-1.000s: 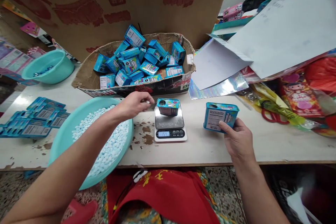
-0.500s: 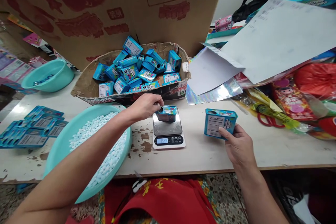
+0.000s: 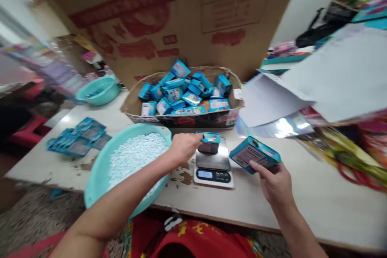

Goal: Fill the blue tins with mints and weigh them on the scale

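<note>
Scale (image 3: 214, 168) sits back from table's front edge (image 3: 229, 221).

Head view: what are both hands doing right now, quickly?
Left hand: fingers curled at the end of a blue box at the scale; whether it grips cannot be told.
Right hand: closed, holding a tilted blue box.

Relative to the earlier frames: left hand (image 3: 186, 147) now closes up to the left end of the standing tin (image 3: 211, 146), partly covering its hole; at 1.0 s ago it is apart from it. This tin sits closer to the left edge of the scale (image 3: 212, 163). Display digits, 1543 then 1544 before, now blurred. Tin in the right hand (image 3: 276, 181), formerly level, tilts down rightward, nearer the scale's right edge.
</note>
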Available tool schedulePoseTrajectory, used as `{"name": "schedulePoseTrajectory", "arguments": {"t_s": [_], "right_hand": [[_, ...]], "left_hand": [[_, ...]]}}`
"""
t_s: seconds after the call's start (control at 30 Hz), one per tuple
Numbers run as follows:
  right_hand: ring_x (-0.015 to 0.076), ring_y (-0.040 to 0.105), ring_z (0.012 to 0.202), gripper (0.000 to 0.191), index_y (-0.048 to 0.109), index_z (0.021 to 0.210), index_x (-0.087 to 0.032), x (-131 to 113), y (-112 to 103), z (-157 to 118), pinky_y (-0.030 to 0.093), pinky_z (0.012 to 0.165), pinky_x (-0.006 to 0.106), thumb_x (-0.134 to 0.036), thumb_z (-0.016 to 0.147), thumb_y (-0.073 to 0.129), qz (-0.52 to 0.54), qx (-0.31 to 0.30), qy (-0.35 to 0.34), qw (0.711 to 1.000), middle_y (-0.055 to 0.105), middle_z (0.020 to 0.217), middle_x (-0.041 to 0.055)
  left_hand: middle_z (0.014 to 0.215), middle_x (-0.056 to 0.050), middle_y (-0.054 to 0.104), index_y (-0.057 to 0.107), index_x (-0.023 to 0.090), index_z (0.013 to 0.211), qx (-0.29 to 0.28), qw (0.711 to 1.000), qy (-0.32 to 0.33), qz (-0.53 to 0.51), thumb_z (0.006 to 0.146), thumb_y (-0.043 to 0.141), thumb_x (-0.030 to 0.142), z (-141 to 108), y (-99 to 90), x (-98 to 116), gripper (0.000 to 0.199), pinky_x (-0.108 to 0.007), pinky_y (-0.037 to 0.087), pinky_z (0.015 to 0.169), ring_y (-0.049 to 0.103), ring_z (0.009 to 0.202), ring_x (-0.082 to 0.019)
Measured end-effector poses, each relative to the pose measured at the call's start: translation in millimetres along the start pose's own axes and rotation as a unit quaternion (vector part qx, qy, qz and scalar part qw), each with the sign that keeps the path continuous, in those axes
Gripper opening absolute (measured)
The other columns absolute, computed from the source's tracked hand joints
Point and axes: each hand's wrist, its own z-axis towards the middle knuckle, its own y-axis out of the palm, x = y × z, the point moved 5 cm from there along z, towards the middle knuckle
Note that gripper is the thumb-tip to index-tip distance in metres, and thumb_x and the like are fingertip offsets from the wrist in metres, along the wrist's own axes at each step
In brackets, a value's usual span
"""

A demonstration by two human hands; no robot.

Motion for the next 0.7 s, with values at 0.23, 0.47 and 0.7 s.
{"name": "schedulePoseTrajectory", "arguments": {"t_s": [0.23, 0.47, 0.7], "right_hand": [[0.018, 0.062, 0.073, 0.047, 0.06, 0.088, -0.02, 25, 84, 4, 0.052, 0.065, 0.029, -0.035, 0.052, 0.086, -0.1, -0.108, -0.066, 0.987, 0.066, 0.08, -0.0001], [0.0291, 0.061, 0.098, 0.076, 0.057, 0.115, -0.022, 47, 71, 4, 0.05, 0.087, 0.043, -0.047, 0.049, 0.084, -0.213, -0.089, -0.081, 0.97, 0.064, 0.108, 0.0054], [0.0424, 0.057, 0.111, 0.053, 0.063, 0.109, -0.035, 18, 35, -12, 0.042, 0.099, 0.06, -0.058, 0.062, 0.073, -0.2, -0.031, -0.077, 0.976, 0.062, 0.122, 0.012]], "left_hand": [[0.085, -0.003, 0.069, 0.065, 0.02, 0.09, 0.218, 0.949, -0.187, -0.129, 0.09, 0.047, 0.043, -76, -82.4, -150, 0.029, -0.024, 0.04, 0.07, 0.06, 0.078, -0.017], [0.083, -0.011, 0.067, 0.068, 0.02, 0.101, 0.264, 0.881, -0.392, 0.035, 0.088, 0.044, 0.047, -165, -95.8, -286, 0.039, -0.03, 0.033, 0.065, 0.058, 0.079, -0.026], [0.074, -0.013, 0.062, 0.064, 0.021, 0.114, 0.275, 0.797, -0.535, 0.04, 0.088, 0.04, 0.051, -206, -74.9, -376, 0.047, -0.036, 0.033, 0.067, 0.056, 0.077, -0.03]]}}
